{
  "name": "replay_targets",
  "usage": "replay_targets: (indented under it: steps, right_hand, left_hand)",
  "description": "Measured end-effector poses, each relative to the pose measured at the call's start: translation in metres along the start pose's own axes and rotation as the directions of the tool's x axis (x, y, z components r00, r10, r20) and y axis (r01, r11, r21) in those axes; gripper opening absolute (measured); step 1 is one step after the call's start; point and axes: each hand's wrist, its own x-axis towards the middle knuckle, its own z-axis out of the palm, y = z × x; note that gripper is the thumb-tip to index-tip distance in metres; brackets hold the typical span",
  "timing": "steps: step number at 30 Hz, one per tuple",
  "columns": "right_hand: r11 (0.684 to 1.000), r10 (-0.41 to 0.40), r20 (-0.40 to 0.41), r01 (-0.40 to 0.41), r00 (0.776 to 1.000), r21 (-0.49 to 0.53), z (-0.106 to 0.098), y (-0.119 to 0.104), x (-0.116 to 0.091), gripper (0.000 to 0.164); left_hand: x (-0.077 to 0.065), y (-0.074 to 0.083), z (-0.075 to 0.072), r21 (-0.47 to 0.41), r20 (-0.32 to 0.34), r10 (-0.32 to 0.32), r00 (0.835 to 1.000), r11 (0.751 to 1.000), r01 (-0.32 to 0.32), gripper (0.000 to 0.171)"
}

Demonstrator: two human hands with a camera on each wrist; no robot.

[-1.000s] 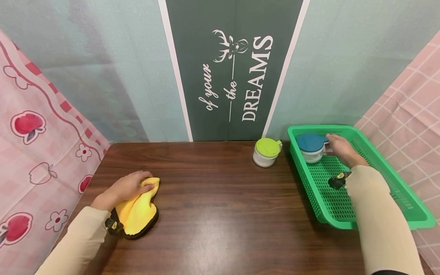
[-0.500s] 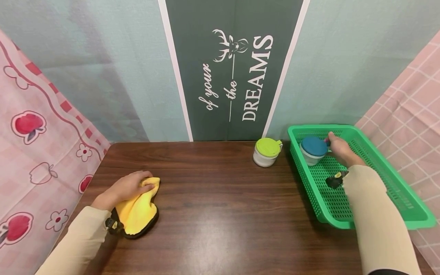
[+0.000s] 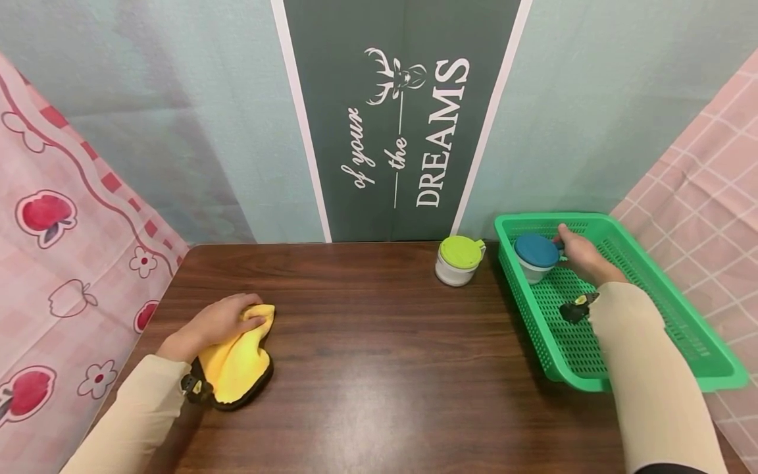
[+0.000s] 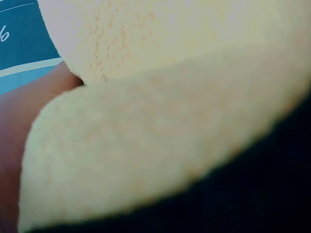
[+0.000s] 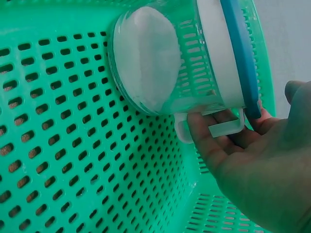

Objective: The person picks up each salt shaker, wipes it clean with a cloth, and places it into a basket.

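Observation:
On the left of the table, my left hand point(image 3: 222, 320) grips a bunched yellow cloth point(image 3: 238, 370) with a dark underside. That cloth point(image 4: 146, 141) fills most of the left wrist view and hides the fingers. My right hand point(image 3: 581, 255) is inside the green basket point(image 3: 541, 342), at the handle of a clear seasoning jar point(image 3: 537, 253) with a blue lid. In the right wrist view, my right hand point(image 5: 262, 155) has its fingers curled through the jar's white handle point(image 5: 228, 128), while the thumb stands off. White grains point(image 5: 146, 58) lie inside the jar.
A second seasoning jar point(image 3: 458, 261) with a lime-green lid stands on the brown wooden table point(image 3: 361, 329), just left of the basket. Curtains point(image 3: 207, 118) hang behind the table and along both sides.
The blue-lidded jar first shifted right and toward me inside the basket, then slightly back left, with my right hand at its handle. My left hand and the cloth stayed put.

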Motion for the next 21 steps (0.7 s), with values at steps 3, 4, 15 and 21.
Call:
replay_targets:
  steps: [3, 4, 15, 21]
  right_hand:
    - [1.0, 0.006, 0.01, -0.006, 1.0, 0.0, -0.001, -0.002, 0.0, 0.085]
    - [1.0, 0.008, 0.012, -0.008, 1.0, -0.002, -0.001, -0.002, 0.0, 0.085]
    - [0.99, 0.033, 0.01, -0.031, 0.999, -0.137, -0.004, -0.012, -0.002, 0.083]
    - [0.961, 0.03, -0.008, -0.031, 1.0, -0.274, -0.004, -0.02, -0.007, 0.084]
  left_hand:
    - [0.0, -0.001, 0.0, 0.001, 0.002, 0.001, 1.0, 1.0, -0.001, 0.033]
    - [0.0, -0.001, 0.0, -0.001, 0.003, 0.002, 1.0, 1.0, -0.002, 0.033]
    - [0.0, -0.002, 0.0, -0.003, -0.003, 0.009, 1.0, 1.0, -0.009, 0.032]
    - [0.0, -0.001, -0.001, -0.015, 0.003, 0.01, 1.0, 1.0, -0.01, 0.031]
